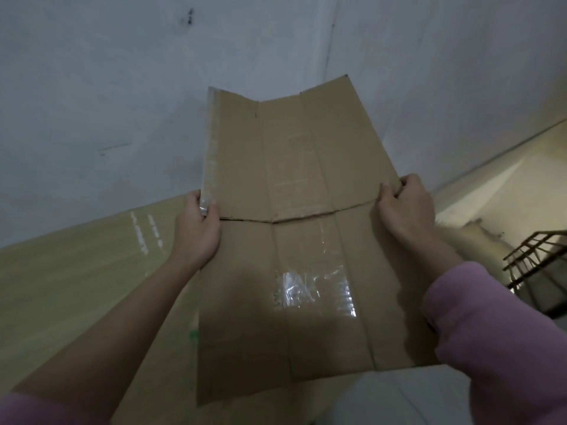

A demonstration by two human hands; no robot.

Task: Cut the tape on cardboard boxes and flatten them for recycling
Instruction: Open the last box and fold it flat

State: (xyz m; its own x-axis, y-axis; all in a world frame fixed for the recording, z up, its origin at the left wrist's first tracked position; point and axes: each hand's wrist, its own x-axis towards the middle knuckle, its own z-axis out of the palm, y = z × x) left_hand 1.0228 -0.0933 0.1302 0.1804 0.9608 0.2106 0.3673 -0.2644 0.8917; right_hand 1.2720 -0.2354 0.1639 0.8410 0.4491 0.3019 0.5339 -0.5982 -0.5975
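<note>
Both-handed, left hand [198, 233] and right hand [405, 207] grip flattened cardboard box [294, 228] — edges pinched.

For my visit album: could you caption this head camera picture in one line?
Two hands, left hand and right hand, hold a flattened cardboard box with clear tape remnants before a pale wall.

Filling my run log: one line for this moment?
flattened box held up | left hand grips left edge | right hand grips right edge

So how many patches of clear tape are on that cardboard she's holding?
2 visible: a clear tape strip along the brown flattened cardboard's upper left edge, and a shiny tape patch near its lower middle. The back is hidden.
</note>
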